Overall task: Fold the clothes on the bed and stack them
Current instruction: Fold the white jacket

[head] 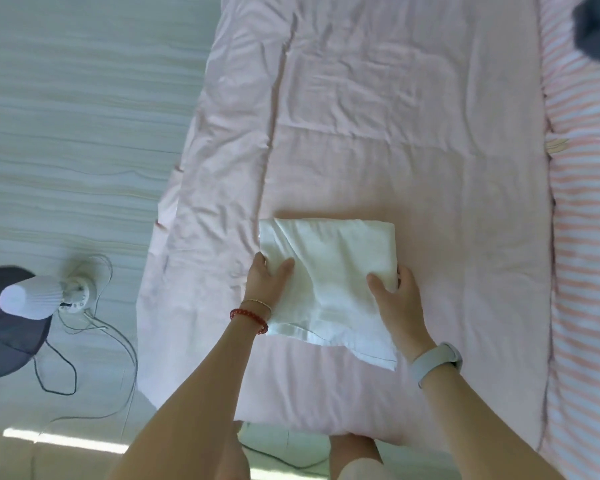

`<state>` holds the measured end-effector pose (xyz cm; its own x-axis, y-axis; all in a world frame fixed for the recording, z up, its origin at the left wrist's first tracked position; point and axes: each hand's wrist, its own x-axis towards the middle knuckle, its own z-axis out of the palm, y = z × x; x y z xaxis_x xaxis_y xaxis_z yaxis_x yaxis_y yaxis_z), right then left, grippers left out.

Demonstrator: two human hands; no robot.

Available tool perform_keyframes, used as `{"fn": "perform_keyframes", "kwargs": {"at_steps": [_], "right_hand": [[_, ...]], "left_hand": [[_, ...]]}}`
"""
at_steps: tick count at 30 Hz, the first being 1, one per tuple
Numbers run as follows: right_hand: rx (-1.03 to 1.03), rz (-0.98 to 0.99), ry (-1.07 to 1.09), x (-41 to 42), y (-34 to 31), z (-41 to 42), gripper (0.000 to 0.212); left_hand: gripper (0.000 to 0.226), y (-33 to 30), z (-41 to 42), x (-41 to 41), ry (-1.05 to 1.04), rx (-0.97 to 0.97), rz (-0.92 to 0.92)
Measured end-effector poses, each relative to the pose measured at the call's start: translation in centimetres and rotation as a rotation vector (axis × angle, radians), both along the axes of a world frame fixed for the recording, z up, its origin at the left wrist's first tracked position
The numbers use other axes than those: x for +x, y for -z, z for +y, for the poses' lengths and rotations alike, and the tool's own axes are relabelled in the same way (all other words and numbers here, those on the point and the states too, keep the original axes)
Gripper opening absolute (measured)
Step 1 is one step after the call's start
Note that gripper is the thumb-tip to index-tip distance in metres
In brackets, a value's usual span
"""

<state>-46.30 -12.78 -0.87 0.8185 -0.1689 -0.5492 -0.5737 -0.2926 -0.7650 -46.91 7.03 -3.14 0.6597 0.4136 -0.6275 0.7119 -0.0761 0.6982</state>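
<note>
A white garment (329, 268), folded into a rough rectangle, lies on the pink bed sheet (395, 133) near the bed's front edge. My left hand (269, 284) grips its left edge, thumb on top and fingers tucked under the cloth. My right hand (394, 299) grips the right edge the same way, with the thumb on top. The garment's near hem hangs looser and spreads toward me. A dark garment (596, 26) sits at the far right corner of the bed.
A pink-and-white striped blanket (586, 254) runs along the bed's right side. On the floor at the left stand a white fan (45, 296) and loose cables (94, 341). My knees show below the bed's front edge.
</note>
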Motion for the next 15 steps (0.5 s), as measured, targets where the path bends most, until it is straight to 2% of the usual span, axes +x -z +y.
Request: {"fn": "perform_keyframes", "kwargs": {"at_steps": [4, 7, 12, 15], "right_hand": [[-0.074, -0.075, 0.026, -3.6, -3.6, 3.3, 0.029], [-0.095, -0.096, 0.026, -7.2, -6.8, 8.2, 0.033], [0.043, -0.086, -0.115, -13.7, -10.8, 21.3, 0.027], [0.147, -0.077, -0.23, -16.5, -12.6, 29.5, 0.022]], "left_hand": [[0.034, -3.4, 2.7, -3.1, -0.031, -0.036, -0.05], [0.035, -7.1, 8.4, -7.3, -0.037, -0.036, -0.059], [0.026, -13.7, 22.8, -16.2, -0.077, 0.076, -0.043], [0.032, -17.3, 30.5, -21.0, -0.184, 0.218, -0.025]]}}
